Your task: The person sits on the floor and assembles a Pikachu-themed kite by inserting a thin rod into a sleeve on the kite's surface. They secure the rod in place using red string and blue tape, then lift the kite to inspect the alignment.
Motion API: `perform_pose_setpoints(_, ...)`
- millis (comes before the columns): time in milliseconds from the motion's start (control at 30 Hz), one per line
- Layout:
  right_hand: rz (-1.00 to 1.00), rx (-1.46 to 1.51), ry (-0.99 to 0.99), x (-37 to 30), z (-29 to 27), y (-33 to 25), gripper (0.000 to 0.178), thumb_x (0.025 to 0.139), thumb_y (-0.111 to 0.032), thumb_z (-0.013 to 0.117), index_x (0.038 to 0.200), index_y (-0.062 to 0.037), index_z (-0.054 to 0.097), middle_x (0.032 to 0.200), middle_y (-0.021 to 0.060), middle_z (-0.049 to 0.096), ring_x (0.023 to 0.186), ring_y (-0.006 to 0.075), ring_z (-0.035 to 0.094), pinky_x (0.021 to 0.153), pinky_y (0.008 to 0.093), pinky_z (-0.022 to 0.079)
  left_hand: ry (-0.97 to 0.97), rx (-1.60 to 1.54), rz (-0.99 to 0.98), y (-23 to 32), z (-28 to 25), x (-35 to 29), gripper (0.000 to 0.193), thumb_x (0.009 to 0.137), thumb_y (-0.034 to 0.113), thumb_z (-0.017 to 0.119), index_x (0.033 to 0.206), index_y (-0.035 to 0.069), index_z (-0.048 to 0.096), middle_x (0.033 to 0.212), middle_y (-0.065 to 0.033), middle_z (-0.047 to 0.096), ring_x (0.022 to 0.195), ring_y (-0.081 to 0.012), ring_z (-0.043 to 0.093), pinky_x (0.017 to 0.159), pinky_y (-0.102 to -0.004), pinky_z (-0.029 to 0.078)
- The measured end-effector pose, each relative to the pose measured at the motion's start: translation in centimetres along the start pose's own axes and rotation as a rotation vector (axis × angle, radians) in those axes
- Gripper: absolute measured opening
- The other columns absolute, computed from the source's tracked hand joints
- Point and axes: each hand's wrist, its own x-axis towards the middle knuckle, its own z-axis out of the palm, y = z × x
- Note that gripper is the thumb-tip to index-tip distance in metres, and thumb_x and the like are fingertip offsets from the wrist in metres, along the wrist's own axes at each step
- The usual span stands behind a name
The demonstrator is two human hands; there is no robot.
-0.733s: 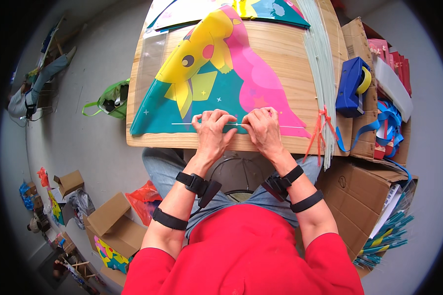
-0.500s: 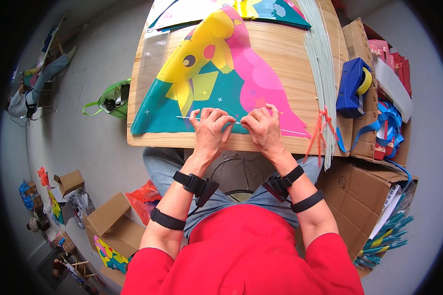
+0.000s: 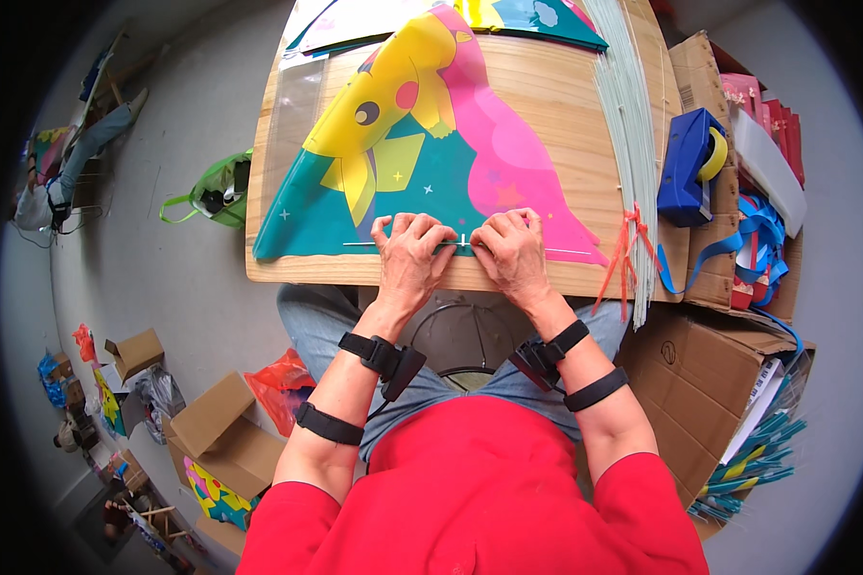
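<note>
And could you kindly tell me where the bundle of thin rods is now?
In the head view, the bundle of thin rods lies along the right side of the wooden table, between the printed triangular sheet and the blue tape dispenser.

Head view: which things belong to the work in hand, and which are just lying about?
In use:
thin white rod, pinched by left hand and right hand
teal, pink and yellow printed triangular sheet beneath
possibly the tied bundle of thin pale rods

Lying about:
blue tape dispenser
bright green bag
crumpled red plastic bag
</note>
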Motion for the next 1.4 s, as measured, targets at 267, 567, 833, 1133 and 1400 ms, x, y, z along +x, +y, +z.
perform_pose_setpoints(267, 0.011, 0.013, -0.020, 0.0, -0.2, -0.1, 0.009, 0.079, -0.015, 0.073, 0.081, -0.0125, 0.065, 0.085, 0.0028, 0.060, 0.089, 0.0224, 0.059, 0.091, 0.0440, 0.038, -0.038, -0.002, -0.034, 0.2, 0.0, -0.1, 0.019, 0.079, 0.018, 0.079, 0.097, 0.019, 0.071, 0.100, 0.0035, 0.062, 0.109, -0.0201, 0.055, 0.102, -0.0469, 0.027)
perform_pose_setpoints(567, -0.003, -0.009, -0.012, 0.1, -0.1, 0.1, 0.009, 0.079, -0.015, 0.074, 0.081, -0.0124, 0.065, 0.084, 0.0024, 0.061, 0.089, 0.0224, 0.060, 0.095, 0.0448, 0.039, -0.086, -0.055, -0.080, -0.2, -0.1, -0.2, 0.030, 0.075, 0.022, 0.081, 0.103, 0.020, 0.071, 0.106, 0.0029, 0.062, 0.114, -0.0208, 0.053, 0.106, -0.0477, 0.025)
perform_pose_setpoints(833, -0.002, -0.003, -0.030, 0.0, -0.1, 0.3, 0.010, 0.079, -0.016, 0.075, 0.080, -0.0125, 0.066, 0.085, 0.0030, 0.061, 0.090, 0.0225, 0.060, 0.104, 0.0488, 0.036, -0.093, -0.096, -0.084, -0.6, 0.1, -0.6, 0.035, 0.074, 0.024, 0.082, 0.106, 0.021, 0.070, 0.108, 0.0029, 0.061, 0.116, -0.0198, 0.052, 0.110, -0.0486, 0.023)
perform_pose_setpoints(1133, 0.009, 0.006, -0.029, 0.0, -0.3, 0.0, 0.010, 0.080, -0.015, 0.075, 0.081, -0.0124, 0.066, 0.084, 0.0025, 0.060, 0.090, 0.0221, 0.060, 0.104, 0.0493, 0.036, -0.116, -0.074, -0.102, -0.8, -0.1, -0.5, 0.036, 0.072, 0.024, 0.082, 0.106, 0.022, 0.070, 0.110, 0.0034, 0.061, 0.116, -0.0206, 0.051, 0.110, -0.0475, 0.022)
perform_pose_setpoints(1400, 0.006, -0.020, -0.025, 0.2, -0.1, 0.2, 0.010, 0.079, -0.013, 0.075, 0.081, -0.0121, 0.066, 0.084, 0.0032, 0.059, 0.091, 0.0227, 0.059, 0.101, 0.0474, 0.038, -0.124, -0.084, -0.101, -0.6, -0.1, -0.2, 0.037, 0.071, 0.024, 0.083, 0.105, 0.021, 0.070, 0.109, 0.0029, 0.061, 0.116, -0.0210, 0.051, 0.110, -0.0474, 0.023)
